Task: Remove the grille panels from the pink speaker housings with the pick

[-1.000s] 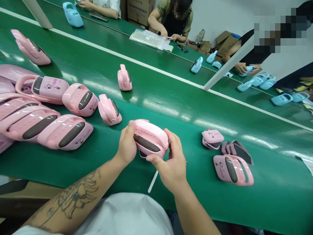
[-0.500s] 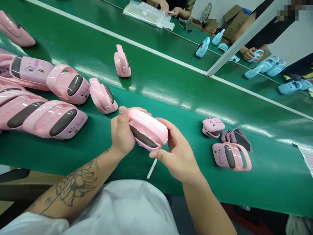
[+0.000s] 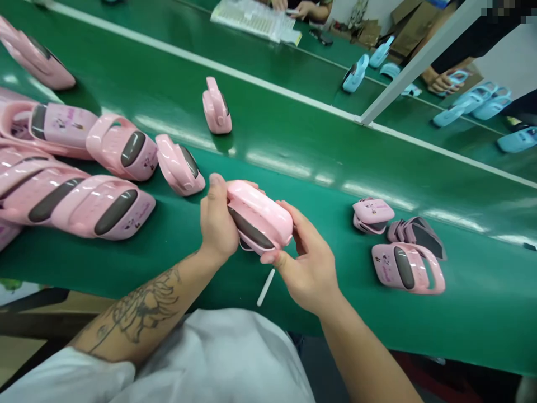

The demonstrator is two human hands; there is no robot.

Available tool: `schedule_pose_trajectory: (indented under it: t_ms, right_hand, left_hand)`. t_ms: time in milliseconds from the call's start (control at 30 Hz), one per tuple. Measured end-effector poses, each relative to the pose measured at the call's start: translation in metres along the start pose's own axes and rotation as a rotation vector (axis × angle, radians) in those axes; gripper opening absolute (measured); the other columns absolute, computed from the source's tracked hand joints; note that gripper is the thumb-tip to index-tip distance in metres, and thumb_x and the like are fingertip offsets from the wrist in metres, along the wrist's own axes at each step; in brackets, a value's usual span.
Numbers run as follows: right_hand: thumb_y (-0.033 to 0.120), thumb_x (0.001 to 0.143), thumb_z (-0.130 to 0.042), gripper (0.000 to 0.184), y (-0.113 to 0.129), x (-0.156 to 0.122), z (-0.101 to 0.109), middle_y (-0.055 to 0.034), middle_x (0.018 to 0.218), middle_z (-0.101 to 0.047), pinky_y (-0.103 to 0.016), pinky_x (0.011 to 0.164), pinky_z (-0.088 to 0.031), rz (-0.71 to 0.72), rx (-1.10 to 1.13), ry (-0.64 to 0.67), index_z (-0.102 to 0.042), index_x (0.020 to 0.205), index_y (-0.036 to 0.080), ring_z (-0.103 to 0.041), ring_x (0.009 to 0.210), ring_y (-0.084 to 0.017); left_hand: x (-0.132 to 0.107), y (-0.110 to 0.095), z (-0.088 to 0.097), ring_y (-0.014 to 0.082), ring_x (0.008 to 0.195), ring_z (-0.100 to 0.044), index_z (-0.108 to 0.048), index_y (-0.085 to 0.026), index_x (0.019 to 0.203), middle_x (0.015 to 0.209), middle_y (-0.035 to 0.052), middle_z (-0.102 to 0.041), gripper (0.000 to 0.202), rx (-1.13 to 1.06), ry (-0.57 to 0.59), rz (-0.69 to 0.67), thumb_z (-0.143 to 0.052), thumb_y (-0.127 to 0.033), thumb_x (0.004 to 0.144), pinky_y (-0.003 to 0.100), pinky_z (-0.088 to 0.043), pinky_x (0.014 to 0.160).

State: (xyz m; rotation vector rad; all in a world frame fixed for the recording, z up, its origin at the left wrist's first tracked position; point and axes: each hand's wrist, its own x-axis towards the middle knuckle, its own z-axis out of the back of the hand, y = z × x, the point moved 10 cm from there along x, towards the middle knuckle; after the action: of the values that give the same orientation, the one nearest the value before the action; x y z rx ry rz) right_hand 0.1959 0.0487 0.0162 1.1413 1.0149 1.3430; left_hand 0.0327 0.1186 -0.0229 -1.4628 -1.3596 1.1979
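Observation:
Both my hands hold a glossy pink plastic casing (image 3: pixel 260 217) with a dark grey oval panel, over the green conveyor belt (image 3: pixel 319 184). My left hand (image 3: pixel 216 221) grips its left end, thumb raised. My right hand (image 3: pixel 305 260) cradles its right end, thumb under the panel. A thin white stick (image 3: pixel 265 287) lies just below my right hand. Several similar pink casings (image 3: pixel 121 148) crowd the belt to the left, and one (image 3: pixel 179 165) lies closest to my left hand. More pink parts (image 3: pixel 406 268) lie to the right.
A white rail (image 3: pixel 235 73) runs along the belt's far side. Beyond it, a second green belt carries light blue casings (image 3: pixel 355 73), a clear bag of sheets (image 3: pixel 255 19) and a co-worker's hands (image 3: pixel 304 6). Cardboard pieces (image 3: pixel 415 28) lie further back.
The whole scene has shifted upward in view as my head moved. My hands have rotated the pink casing slightly, tilting its dark panel more toward me. Both hands keep hold of it.

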Motion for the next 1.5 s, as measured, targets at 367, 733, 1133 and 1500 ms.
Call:
schedule_pose_trajectory:
  t_ms: [367,733,1133,1500]
  right_hand:
    - [0.038,0.072,-0.104,0.081,0.039,-0.033,0.061,-0.0058,0.147,-0.075,-0.058,0.119,-0.056,-0.098,-0.258,0.229,-0.073,0.147,0.039,-0.067,0.138,-0.041]
    - [0.031,0.077,-0.100,0.081,0.005,-0.080,0.064,-0.0057,0.141,-0.078,-0.057,0.111,-0.060,-0.099,-0.532,0.367,-0.068,0.151,0.039,-0.073,0.129,-0.036]
    - [0.055,0.089,-0.088,0.084,-0.038,-0.103,0.093,-0.0084,0.173,-0.052,-0.071,0.135,-0.034,-0.377,-0.390,0.239,-0.055,0.164,0.034,-0.044,0.164,-0.041]
    - [0.043,0.100,-0.076,0.074,-0.030,-0.101,0.077,-0.0120,0.170,-0.050,-0.056,0.135,-0.041,-0.425,-0.378,0.381,-0.043,0.164,0.028,-0.049,0.159,-0.031]
  left_hand:
    - [-0.065,-0.033,-0.035,0.0326,0.113,-0.076,-0.057,-0.034,0.153,0.130,0.0059,-0.076,0.110,0.602,0.565,-0.162,-0.106,-0.048,0.056,0.039,-0.062,0.094]
    - [-0.114,0.046,-0.089,0.0385,0.114,-0.074,-0.074,-0.024,0.129,0.124,0.0113,-0.080,0.070,0.751,0.869,-0.196,-0.097,-0.052,0.068,0.052,-0.056,0.099]
    - [-0.115,0.039,-0.092,0.0436,0.151,-0.059,-0.059,-0.022,0.154,0.165,0.0172,-0.060,0.085,0.808,0.898,-0.279,-0.091,-0.048,0.079,0.059,-0.048,0.124]
    - [-0.128,0.020,-0.115,0.0320,0.126,-0.077,-0.056,-0.016,0.146,0.138,0.0174,-0.077,0.056,0.601,0.966,-0.549,-0.076,-0.036,0.098,0.043,-0.065,0.102]
